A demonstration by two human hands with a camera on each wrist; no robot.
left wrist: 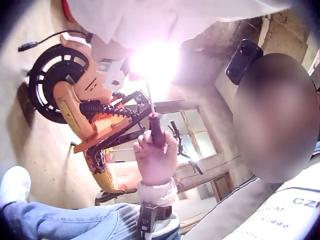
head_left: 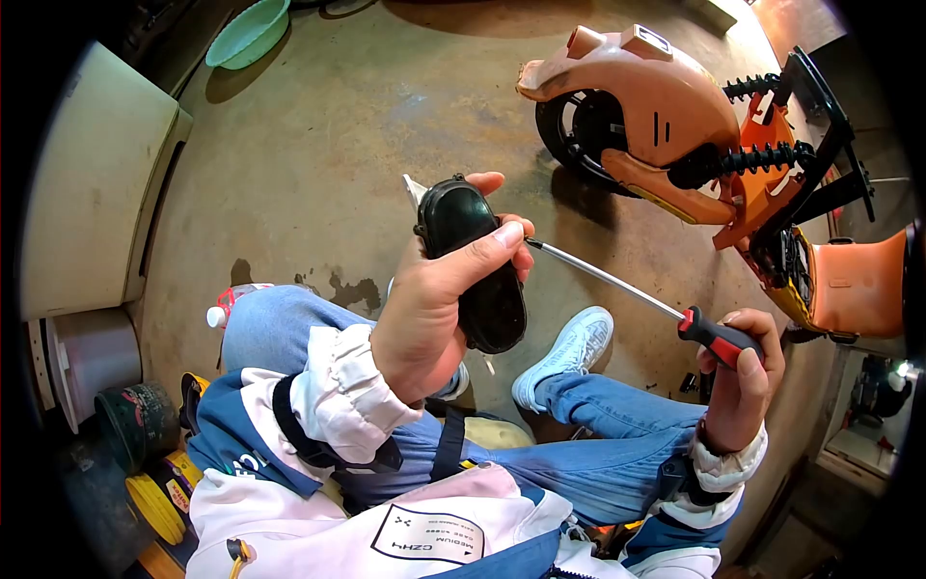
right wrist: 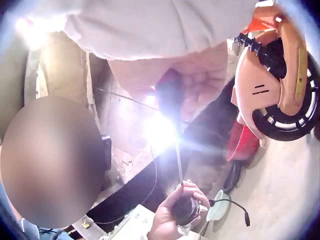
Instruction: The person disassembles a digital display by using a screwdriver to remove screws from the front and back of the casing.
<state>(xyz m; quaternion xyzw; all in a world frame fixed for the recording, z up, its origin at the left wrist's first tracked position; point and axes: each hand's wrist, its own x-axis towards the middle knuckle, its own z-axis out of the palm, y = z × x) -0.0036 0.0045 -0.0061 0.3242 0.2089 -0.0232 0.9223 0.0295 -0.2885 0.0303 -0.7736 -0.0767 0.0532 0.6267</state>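
Observation:
A glossy black oval housing point(head_left: 461, 217) is gripped in the left hand point(head_left: 424, 309), thumb across its face and fingers behind it; a pale bracket juts from its upper end. The right hand point(head_left: 743, 386) grips the red and black handle of a screwdriver point(head_left: 617, 284), whose shaft points left, its tip at the housing's right edge by the left fingertips. In the right wrist view the left hand point(right wrist: 167, 220) holds the dark housing point(right wrist: 185, 211) at the shaft's end. The left wrist view shows the right hand point(left wrist: 156, 162) around the handle, with glare above.
An orange scooter body point(head_left: 666, 106) with wheel and black springs lies at the upper right. A green basin point(head_left: 248, 34) stands at the upper left, a pale cabinet point(head_left: 96, 183) at the left. Buckets point(head_left: 135, 425) are at the lower left. A shoe point(head_left: 569, 357) rests on the floor.

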